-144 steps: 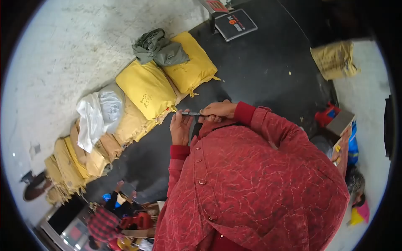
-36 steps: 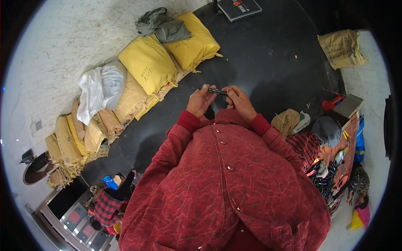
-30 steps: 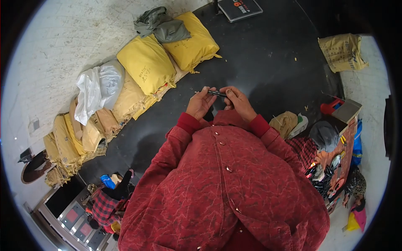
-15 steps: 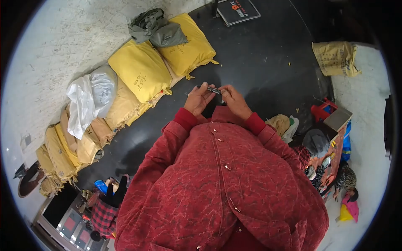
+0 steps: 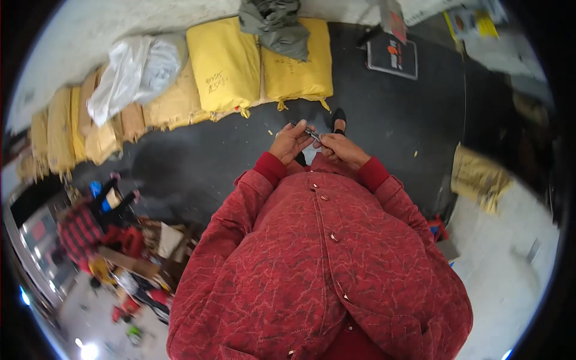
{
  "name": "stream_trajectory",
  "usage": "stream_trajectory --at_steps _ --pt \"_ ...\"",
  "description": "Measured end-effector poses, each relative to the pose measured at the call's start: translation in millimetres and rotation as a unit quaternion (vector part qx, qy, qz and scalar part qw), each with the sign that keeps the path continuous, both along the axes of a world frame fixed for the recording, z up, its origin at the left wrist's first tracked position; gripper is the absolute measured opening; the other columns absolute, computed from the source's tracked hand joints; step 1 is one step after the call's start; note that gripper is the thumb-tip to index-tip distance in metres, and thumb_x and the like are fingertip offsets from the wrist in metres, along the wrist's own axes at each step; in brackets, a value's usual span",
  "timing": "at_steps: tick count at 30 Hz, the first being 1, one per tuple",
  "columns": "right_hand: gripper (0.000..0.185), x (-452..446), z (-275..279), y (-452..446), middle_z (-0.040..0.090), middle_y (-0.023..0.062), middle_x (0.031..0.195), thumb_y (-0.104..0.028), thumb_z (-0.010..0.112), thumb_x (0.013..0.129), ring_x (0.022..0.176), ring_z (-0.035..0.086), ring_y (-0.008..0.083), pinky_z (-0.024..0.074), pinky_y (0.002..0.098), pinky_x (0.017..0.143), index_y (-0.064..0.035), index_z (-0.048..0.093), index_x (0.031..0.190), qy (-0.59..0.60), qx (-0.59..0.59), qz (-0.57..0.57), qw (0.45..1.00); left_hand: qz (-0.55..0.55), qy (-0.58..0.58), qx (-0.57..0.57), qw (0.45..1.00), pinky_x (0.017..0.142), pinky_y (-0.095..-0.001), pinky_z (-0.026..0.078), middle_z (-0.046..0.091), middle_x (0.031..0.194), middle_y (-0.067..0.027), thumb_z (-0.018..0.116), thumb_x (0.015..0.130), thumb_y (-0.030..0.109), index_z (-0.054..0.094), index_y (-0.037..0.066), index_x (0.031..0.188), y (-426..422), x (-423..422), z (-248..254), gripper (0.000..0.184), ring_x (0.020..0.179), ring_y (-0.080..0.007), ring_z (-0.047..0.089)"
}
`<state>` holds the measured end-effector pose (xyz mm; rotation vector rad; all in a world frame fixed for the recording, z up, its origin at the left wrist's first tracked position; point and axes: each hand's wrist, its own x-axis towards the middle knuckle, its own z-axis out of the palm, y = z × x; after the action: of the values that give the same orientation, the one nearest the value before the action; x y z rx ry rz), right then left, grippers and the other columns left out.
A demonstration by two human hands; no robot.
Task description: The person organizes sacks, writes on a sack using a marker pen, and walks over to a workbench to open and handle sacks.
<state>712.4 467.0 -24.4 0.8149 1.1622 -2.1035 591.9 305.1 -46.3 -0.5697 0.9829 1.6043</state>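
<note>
In the upper middle of the frame, our left hand (image 5: pixel 289 143) holds one end of a slim dark object (image 5: pixel 309 133) between thumb and fingers, and our right hand (image 5: pixel 342 149) is closed on its other end. The object is slanted, upper end toward the left, in front of the red jacket (image 5: pixel 324 258). Around both hands we see bare dark floor (image 5: pixel 384 114); it runs wide to the right, and also to the left, below the sacks. The nearest edge above is the bottom side of two full yellow sacks (image 5: pixel 225 66), which lie apart from our hands. One shoe (image 5: pixel 339 117) is just above the right hand. At the right, the dark floor ends at a pale surface, and a tan sack (image 5: pixel 480 177) lies near this border. The row of sacks continues toward the left edge, with a white plastic bag (image 5: pixel 135 72) on it and a grey-green bag (image 5: pixel 276 27) on the yellow ones; what they contain, we cannot tell. At upper right is a flat dark plate (image 5: pixel 392 57) with printed marks. At lower left, a person in a checked shirt (image 5: pixel 81 234) is beside mixed items and cardboard (image 5: pixel 129 261), too blurred to tell apart.
</note>
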Motion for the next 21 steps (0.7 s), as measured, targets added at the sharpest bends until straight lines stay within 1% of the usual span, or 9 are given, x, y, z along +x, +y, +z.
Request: stream_trajectory --at_steps 2,5,8,11,14,16,17,20,21 --pt "0.035 -9 0 22 0.042 -0.0063 0.067 -0.038 0.045 0.096 0.054 0.034 0.0037 0.0276 0.0193 0.048 -0.0045 0.058 0.099 0.001 -0.028 0.044 0.999 0.054 -0.001 -0.005 0.999 0.080 -0.0309 0.055 0.063 0.101 -0.0101 0.061 0.091 0.019 0.052 0.006 0.100 11 9 2 0.018 0.091 -0.0186 0.063" --pt "0.034 -22 3 49 0.038 -0.0061 0.067 -0.035 0.045 0.097 0.052 0.029 0.0027 0.0239 0.0191 0.045 -0.0025 0.054 0.102 -0.002 -0.023 0.113 0.993 0.113 -0.001 0.012 0.993 0.081 -0.0312 0.055 0.064 0.100 -0.0100 0.060 0.092 0.019 0.054 0.007 0.099 22 23 0 0.016 0.091 -0.0185 0.063" --pt "0.034 -42 5 59 0.043 -0.0054 0.066 -0.036 0.046 0.096 0.053 0.035 0.0041 0.0284 0.0199 0.048 -0.0031 0.057 0.098 0.006 0.000 0.191 0.982 0.174 0.003 0.011 0.985 0.084 -0.0318 0.054 0.065 0.100 -0.0101 0.059 0.093 0.019 0.055 0.007 0.100 24 30 8 0.015 0.094 -0.0192 0.063" --pt "0.036 -62 -4 45 0.047 -0.0035 0.069 -0.036 0.046 0.096 0.057 0.039 0.0057 0.0317 0.0213 0.050 -0.0020 0.058 0.097 0.077 0.064 0.243 0.965 0.231 0.006 0.010 0.973 0.086 -0.0324 0.053 0.065 0.102 -0.0104 0.057 0.094 0.020 0.056 0.007 0.101 7 29 4 0.015 0.096 -0.0201 0.063" --pt "0.038 -86 14 23 0.051 -0.0007 0.074 -0.036 0.046 0.095 0.062 0.044 0.0077 0.0351 0.0225 0.054 -0.0015 0.060 0.095 0.062 0.064 0.243 0.966 0.273 0.014 -0.004 0.962 0.086 -0.0337 0.053 0.064 0.103 -0.0111 0.057 0.094 0.020 0.055 0.006 0.101 -15 20 3 0.016 0.097 -0.0208 0.063" --pt "0.035 -92 -8 -6 0.047 -0.0029 0.071 -0.034 0.046 0.095 0.061 0.040 0.0063 0.0314 0.0215 0.053 -0.0023 0.059 0.098 0.079 0.086 0.213 0.970 0.298 0.004 -0.016 0.954 0.085 -0.0354 0.053 0.063 0.102 -0.0120 0.058 0.093 0.018 0.052 0.006 0.100 -35 10 1 0.015 0.094 -0.0215 0.063" --pt "0.033 -96 -21 -22 0.045 -0.0039 0.069 -0.033 0.046 0.095 0.060 0.038 0.0057 0.0296 0.0210 0.052 -0.0027 0.059 0.099 0.085 0.096 0.195 0.972 0.286 0.015 -0.026 0.958 0.085 -0.0347 0.053 0.064 0.103 -0.0118 0.057 0.094 0.019 0.053 0.006 0.102 -49 4 -1 0.016 0.095 -0.0213 0.063" --pt "0.032 -125 -20 -62 0.044 -0.0045 0.066 -0.032 0.044 0.096 0.056 0.036 0.0048 0.0280 0.0207 0.049 -0.0028 0.057 0.101 0.092 0.094 0.263 0.956 0.236 0.035 -0.034 0.970 0.084 -0.0334 0.053 0.065 0.103 -0.0111 0.055 0.095 0.022 0.056 0.005 0.105 -98 -21 -8 0.020 0.096 -0.0208 0.063" --pt "0.032 -134 -20 -83 0.043 -0.0048 0.065 -0.032 0.044 0.096 0.054 0.035 0.0045 0.0270 0.0205 0.048 -0.0030 0.056 0.101 0.068 0.041 0.254 0.964 0.214 0.032 -0.024 0.976 0.084 -0.0335 0.053 0.065 0.103 -0.0107 0.055 0.095 0.023 0.056 0.006 0.104 -118 -32 -9 0.020 0.094 -0.0206 0.063"
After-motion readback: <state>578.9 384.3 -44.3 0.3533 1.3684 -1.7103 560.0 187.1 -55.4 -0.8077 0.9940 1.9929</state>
